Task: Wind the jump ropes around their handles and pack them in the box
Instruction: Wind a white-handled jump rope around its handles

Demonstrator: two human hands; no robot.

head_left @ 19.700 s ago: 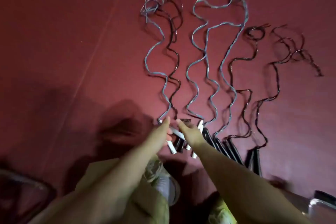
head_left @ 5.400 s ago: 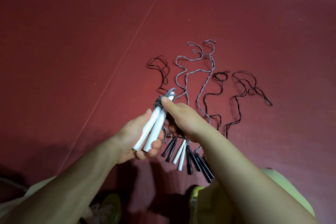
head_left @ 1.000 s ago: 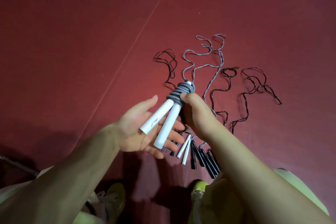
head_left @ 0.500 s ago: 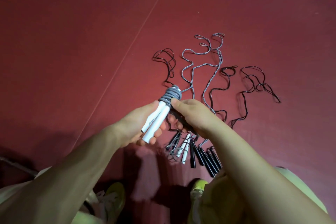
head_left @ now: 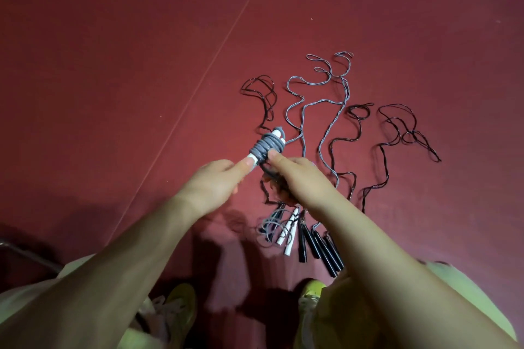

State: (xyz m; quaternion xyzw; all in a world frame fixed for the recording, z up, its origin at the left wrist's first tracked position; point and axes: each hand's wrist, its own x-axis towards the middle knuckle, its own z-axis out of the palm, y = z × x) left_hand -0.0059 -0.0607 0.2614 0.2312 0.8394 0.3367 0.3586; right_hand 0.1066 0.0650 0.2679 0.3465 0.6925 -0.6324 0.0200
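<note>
A grey jump rope [head_left: 268,146] is coiled tightly round its white handles, held above the red floor. My left hand [head_left: 214,184] grips the lower part of the handles, which it mostly hides. My right hand [head_left: 297,178] pinches the coil from the right. Below my hands lie another grey rope [head_left: 320,102] with white handles [head_left: 290,231] and several black ropes [head_left: 397,133] with black handles [head_left: 320,246], their cords stretched away from me. No box is in view.
The red floor mat [head_left: 113,65] has a seam running diagonally to the left of the ropes. My shoes [head_left: 181,303] and pale trousers fill the bottom edge. A dark metal bar [head_left: 25,252] shows at the lower left.
The grey rope went from loose on the floor to wound round its handles. In the last second my left hand closed over the handles and my right fingers shifted on the coil.
</note>
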